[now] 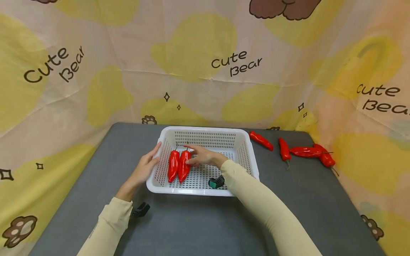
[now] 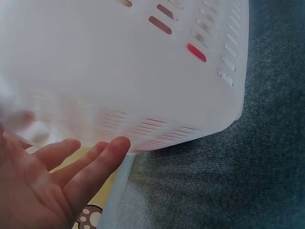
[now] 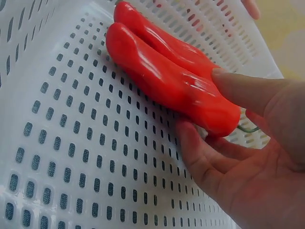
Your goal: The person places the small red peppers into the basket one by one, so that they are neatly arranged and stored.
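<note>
In the head view, two red chili peppers lie side by side in the left half of a white plastic basket (image 1: 205,192). My right hand (image 1: 205,155) reaches in and pinches the right-hand chili pepper (image 3: 157,76) near its stem end, thumb on top and fingers at its side. Pressed close to it on the left is the other chili pepper (image 1: 173,165). My left hand (image 1: 145,170) touches the basket's left side from outside. Its fingers (image 2: 97,169) extend rather straight along the slotted wall in the left wrist view.
Beyond the basket's right side lie several more red chili peppers (image 1: 305,152) on the grey table (image 1: 192,227). A printed cloth (image 1: 192,53) hangs behind and along the sides. A dark strap device (image 1: 216,182) is at my right wrist, another (image 1: 140,209) at my left.
</note>
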`<action>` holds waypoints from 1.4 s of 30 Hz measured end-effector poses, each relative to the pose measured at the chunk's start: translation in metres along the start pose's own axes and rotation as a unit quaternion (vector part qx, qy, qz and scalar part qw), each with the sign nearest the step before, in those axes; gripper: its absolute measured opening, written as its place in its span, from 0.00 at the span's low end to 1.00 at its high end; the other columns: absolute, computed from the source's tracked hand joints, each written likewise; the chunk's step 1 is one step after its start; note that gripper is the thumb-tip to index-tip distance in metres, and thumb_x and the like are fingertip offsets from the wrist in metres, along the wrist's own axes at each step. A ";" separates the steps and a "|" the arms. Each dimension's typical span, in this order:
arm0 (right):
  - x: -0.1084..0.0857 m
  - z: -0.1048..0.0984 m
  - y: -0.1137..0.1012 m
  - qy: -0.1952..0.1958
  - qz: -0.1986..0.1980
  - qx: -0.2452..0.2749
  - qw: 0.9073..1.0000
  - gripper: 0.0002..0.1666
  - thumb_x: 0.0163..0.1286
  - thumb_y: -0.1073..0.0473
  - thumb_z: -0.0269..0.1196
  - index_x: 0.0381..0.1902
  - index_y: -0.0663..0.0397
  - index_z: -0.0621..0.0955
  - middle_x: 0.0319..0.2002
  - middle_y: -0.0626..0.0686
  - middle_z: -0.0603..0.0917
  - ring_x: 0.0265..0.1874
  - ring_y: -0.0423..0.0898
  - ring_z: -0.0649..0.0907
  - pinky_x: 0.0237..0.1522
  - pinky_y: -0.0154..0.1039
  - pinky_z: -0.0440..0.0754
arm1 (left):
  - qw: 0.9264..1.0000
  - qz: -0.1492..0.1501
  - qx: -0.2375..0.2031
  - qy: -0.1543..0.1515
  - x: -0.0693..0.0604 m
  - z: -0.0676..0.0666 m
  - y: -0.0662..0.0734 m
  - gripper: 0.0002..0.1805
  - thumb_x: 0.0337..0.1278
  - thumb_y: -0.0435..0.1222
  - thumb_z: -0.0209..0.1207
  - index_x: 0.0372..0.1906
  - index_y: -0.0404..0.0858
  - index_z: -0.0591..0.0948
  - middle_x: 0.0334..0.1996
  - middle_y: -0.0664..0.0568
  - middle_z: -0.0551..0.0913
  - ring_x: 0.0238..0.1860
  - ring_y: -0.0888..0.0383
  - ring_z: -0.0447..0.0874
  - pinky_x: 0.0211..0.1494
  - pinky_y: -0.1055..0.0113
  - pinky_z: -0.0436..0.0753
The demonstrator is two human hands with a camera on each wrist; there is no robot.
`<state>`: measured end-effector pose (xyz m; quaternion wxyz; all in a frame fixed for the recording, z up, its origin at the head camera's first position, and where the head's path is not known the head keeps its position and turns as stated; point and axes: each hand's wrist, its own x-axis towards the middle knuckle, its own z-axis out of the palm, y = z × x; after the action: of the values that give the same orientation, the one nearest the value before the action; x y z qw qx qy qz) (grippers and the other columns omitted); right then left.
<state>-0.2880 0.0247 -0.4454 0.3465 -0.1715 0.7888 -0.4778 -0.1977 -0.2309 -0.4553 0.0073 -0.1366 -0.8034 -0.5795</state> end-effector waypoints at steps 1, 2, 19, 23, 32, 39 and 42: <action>-0.001 0.000 0.000 0.000 0.001 -0.001 1.000 0.48 0.68 0.63 0.66 0.80 0.36 0.58 0.76 0.61 0.65 0.61 0.54 0.78 0.51 0.43 0.88 | 1.000 -0.002 0.001 -0.001 0.000 0.000 -0.001 0.31 0.76 0.29 0.42 0.80 0.35 0.54 0.73 0.23 0.61 0.51 0.29 0.84 0.43 0.51 0.91; -0.002 0.001 0.000 0.001 0.001 -0.002 1.000 0.48 0.68 0.63 0.66 0.80 0.36 0.58 0.76 0.61 0.64 0.60 0.53 0.78 0.51 0.43 0.88 | 1.000 -0.004 0.000 -0.001 0.000 0.000 -0.001 0.31 0.76 0.29 0.42 0.80 0.35 0.54 0.73 0.23 0.62 0.50 0.29 0.84 0.43 0.52 0.91; -0.023 -0.024 -0.016 0.062 0.007 0.010 0.998 0.36 0.76 0.51 0.59 0.78 0.45 0.63 0.76 0.64 0.64 0.65 0.61 0.76 0.65 0.53 0.80 | 0.999 -0.038 -0.014 -0.023 0.002 -0.002 -0.002 0.33 0.76 0.29 0.42 0.81 0.41 0.52 0.76 0.27 0.58 0.56 0.25 0.80 0.46 0.51 0.90; -0.036 -0.038 -0.023 0.089 -0.027 0.027 0.995 0.32 0.78 0.53 0.57 0.76 0.51 0.65 0.75 0.64 0.67 0.70 0.65 0.72 0.70 0.59 0.75 | 0.999 -0.038 -0.009 -0.021 0.002 -0.005 0.001 0.33 0.76 0.30 0.43 0.82 0.42 0.52 0.76 0.27 0.58 0.56 0.27 0.81 0.46 0.52 0.91; -0.066 -0.063 -0.025 0.100 -0.073 0.030 0.992 0.31 0.79 0.55 0.54 0.76 0.55 0.64 0.76 0.64 0.66 0.71 0.67 0.71 0.71 0.60 0.73 | 0.999 -0.032 0.001 -0.003 0.001 -0.005 -0.002 0.32 0.76 0.29 0.43 0.81 0.40 0.54 0.76 0.28 0.58 0.56 0.29 0.81 0.47 0.57 0.91; -0.082 -0.084 -0.015 0.099 -0.100 0.027 0.990 0.31 0.80 0.55 0.52 0.77 0.56 0.62 0.75 0.66 0.66 0.70 0.69 0.70 0.72 0.63 0.70 | 1.000 -0.026 0.004 0.004 0.002 -0.003 -0.002 0.32 0.75 0.29 0.43 0.80 0.39 0.55 0.77 0.29 0.57 0.57 0.29 0.80 0.47 0.56 0.91; -0.092 -0.096 -0.014 0.108 -0.110 0.025 0.988 0.31 0.80 0.55 0.52 0.77 0.55 0.62 0.75 0.66 0.65 0.71 0.68 0.69 0.73 0.63 0.69 | 1.000 -0.026 0.006 0.005 0.003 -0.002 -0.001 0.32 0.75 0.30 0.43 0.80 0.40 0.55 0.76 0.28 0.59 0.57 0.29 0.80 0.47 0.55 0.91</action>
<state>-0.2928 0.1344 -0.3692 0.2092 -0.1955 0.7857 -0.5484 -0.2010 -0.2325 -0.4553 -0.0032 -0.1130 -0.8103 -0.5750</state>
